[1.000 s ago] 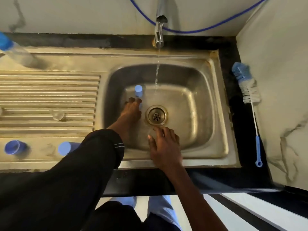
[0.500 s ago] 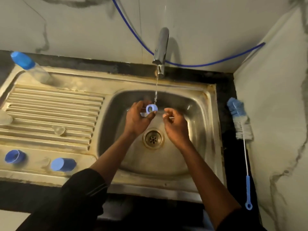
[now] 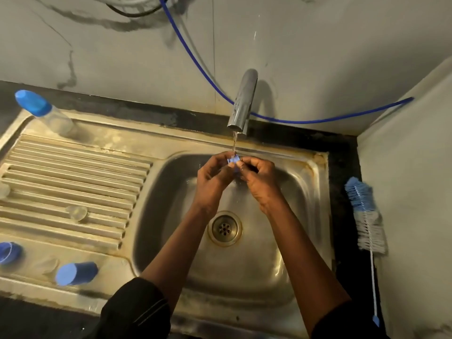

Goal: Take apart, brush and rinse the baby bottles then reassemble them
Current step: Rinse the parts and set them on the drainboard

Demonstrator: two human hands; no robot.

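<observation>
Held a small blue plastic bottle ring straight below the mouth of the grey metal tap, in its thin stream of running water and above the stainless steel sink basin. Pinched it from both sides: left hand with fingers curled onto the left edge, right hand with fingertips closed on the right edge. Could not tell which fingers did the gripping, with most of the ring hidden behind them.

Judged the ring light, stiff and hard, and slick under the water. Thought it unlikely to break if dropped, but likely to slip and skid across the basin floor below the tap. Best taken by the outer rim, thumb against forefinger, and turned to bring the inner thread into the stream. Called for little force, only a sure pinch.

Noted, far left of the tap, a clear plastic baby bottle with a rounded blue cap, capped. Noted, left of the tap and nearer the person, a clear soft teat on the ribbed draining board, a blue plastic cap on its side and a second blue piece at the edge of view. Judged the teat floppy and the slipperiest of the lot. Noted, right of the tap on the dark counter, a blue-and-white bristled bottle brush with a thin white handle.
</observation>
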